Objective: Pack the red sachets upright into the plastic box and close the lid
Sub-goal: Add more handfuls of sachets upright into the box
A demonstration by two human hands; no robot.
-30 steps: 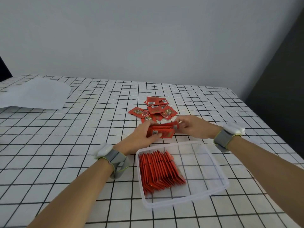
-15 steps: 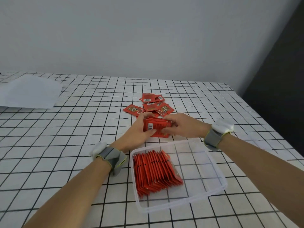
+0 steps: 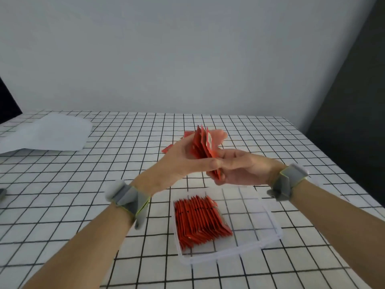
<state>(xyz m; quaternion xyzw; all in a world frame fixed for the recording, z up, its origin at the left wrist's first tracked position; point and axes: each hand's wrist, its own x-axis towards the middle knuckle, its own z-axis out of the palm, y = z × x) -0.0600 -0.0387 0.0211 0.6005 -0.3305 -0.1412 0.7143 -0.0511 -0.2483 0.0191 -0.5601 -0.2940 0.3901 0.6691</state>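
At the far left of the table [image 3: 83,195], well away from the plastic box [image 3: 253,224], lies a pale flat sheet [image 3: 48,134]; whether it is the lid I cannot tell. Above the box's far rim my left hand [image 3: 183,161] grips a bundle of red sachets [image 3: 205,147], thumb laid across its near face and fingers curled behind it, while my right hand [image 3: 239,167] pinches the bundle's lower edge. A few loose sachets [image 3: 166,150] peep out on the cloth beyond the box, partly hidden by my left hand. Inside the box, a packed row of sachets [image 3: 200,220] leans along its left half; the right half is bare and the box stands open. I judge this to be the squaring-up step before loading. Next, the bundle must go down edge-first beside the row without toppling it. Half a second ago I held the bundle low and nearly flat, just beyond the far rim. Now it is raised and turned on edge.
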